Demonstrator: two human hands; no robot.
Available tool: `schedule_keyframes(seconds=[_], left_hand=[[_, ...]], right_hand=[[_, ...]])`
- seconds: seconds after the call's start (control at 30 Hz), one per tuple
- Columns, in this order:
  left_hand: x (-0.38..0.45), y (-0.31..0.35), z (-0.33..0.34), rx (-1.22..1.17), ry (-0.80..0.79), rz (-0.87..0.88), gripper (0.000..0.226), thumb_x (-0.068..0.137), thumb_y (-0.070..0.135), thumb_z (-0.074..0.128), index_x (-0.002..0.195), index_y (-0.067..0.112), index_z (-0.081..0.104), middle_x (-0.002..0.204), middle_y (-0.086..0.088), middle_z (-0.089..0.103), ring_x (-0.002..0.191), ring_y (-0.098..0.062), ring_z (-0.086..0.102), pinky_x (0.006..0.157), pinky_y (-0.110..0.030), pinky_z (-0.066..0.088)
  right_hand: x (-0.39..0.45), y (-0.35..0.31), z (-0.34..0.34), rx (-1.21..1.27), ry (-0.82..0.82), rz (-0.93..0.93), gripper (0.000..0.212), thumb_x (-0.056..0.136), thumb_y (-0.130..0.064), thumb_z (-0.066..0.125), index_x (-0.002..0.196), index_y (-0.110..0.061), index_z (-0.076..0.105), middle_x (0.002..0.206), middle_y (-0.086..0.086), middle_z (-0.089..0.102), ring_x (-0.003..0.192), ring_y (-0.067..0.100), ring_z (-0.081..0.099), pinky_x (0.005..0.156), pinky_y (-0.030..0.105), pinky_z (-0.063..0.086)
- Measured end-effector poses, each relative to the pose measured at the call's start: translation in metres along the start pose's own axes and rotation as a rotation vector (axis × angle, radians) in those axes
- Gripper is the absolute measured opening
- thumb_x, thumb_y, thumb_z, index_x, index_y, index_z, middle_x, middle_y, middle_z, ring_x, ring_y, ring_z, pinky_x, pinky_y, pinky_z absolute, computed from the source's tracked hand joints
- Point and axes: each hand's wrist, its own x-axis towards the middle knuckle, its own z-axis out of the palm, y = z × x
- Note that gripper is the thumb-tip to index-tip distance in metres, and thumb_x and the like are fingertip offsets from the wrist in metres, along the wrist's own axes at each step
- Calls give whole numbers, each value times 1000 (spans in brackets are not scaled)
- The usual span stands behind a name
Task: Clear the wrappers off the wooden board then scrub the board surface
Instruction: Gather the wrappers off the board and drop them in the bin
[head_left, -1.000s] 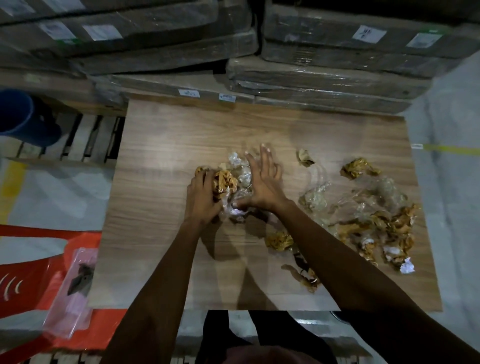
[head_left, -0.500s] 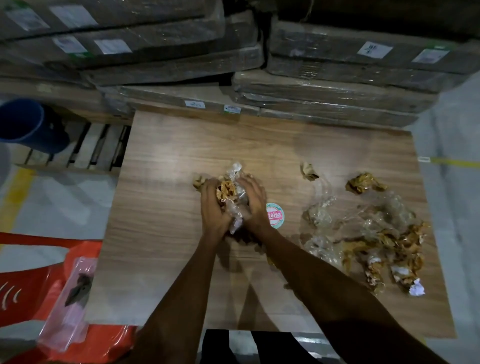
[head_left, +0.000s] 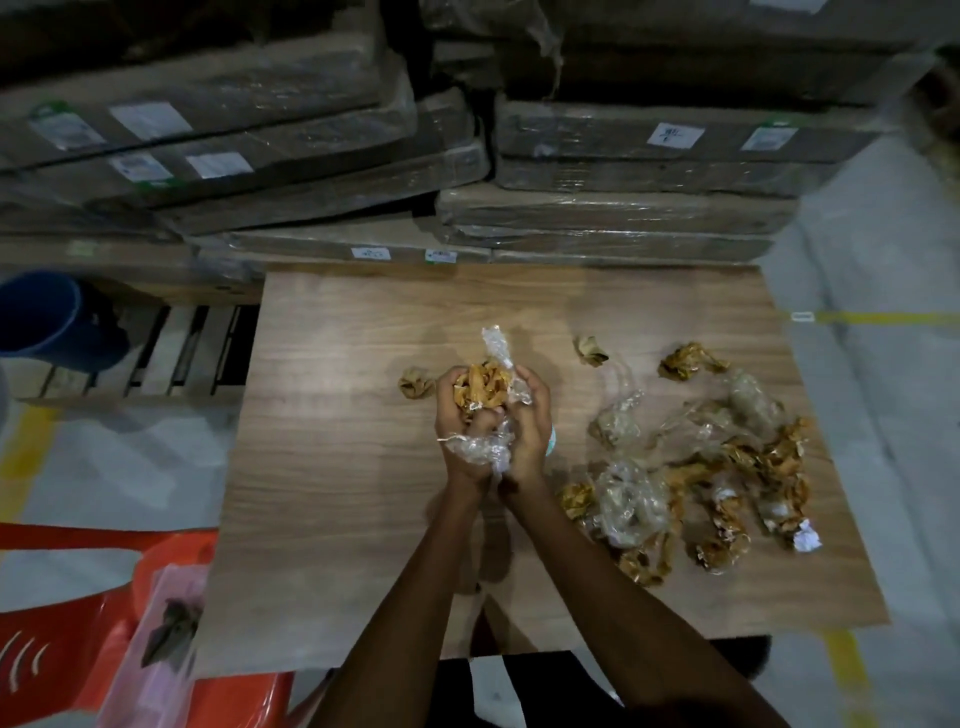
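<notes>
Your left hand (head_left: 460, 415) and right hand (head_left: 530, 421) are cupped together above the middle of the wooden board (head_left: 332, 467), and the grip of both is closed around one bundle of wrappers (head_left: 480, 397), gold foil at the top and clear film hanging out below the palms. One stray crumpled wrapper (head_left: 415, 385) lies on the board just at nine o'clock of your hands, another small one (head_left: 589, 351) at about one o'clock, and the main litter pile (head_left: 701, 467) spreads from three to five o'clock, well apart from the bundle. Judged by appearance, this material is very light, soft and springy: it will crush easily but tends to reopen, and the clear film looks slippery, so take hold by gathering from underneath and closing the fingers over the top, not by pinching one loose tail. The bundle has no firm long axis; a twist of film points toward twelve o'clock. The board lies flat, its long axis running three to nine o'clock, with the grain the same way. Clearing is partly done in my judgement; scrubbing has not begun. A red chair (head_left: 78, 649) stands at seven o'clock.
</notes>
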Motion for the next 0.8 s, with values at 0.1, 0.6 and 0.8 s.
schedule_keyframes(seconds=[0.1, 0.6, 0.8], left_hand=[[-16, 16, 4, 51, -16, 17, 42, 93, 5, 61, 133, 1, 50, 117, -12, 64, 112, -36, 66, 91, -40, 56], [61, -15, -51, 72, 159, -268, 57, 97, 34, 55, 149, 16, 43, 136, -6, 54, 135, -34, 54, 106, -44, 48], [12, -5, -31, 119, -29, -38, 23, 100, 14, 51, 123, 16, 49, 106, -2, 63, 87, -6, 65, 76, -21, 55]], right_hand=[[-10, -8, -1, 107, 92, -57, 45, 85, -19, 54, 129, -10, 58, 102, -10, 75, 93, 9, 70, 78, 25, 55], [41, 53, 74, 132, 47, 79, 42, 73, -34, 65, 114, -23, 63, 107, 7, 70, 95, 22, 67, 89, 39, 54], [2, 28, 42, 347, 57, 112, 65, 62, -33, 76, 123, -18, 57, 114, 14, 64, 102, 29, 62, 97, 47, 52]])
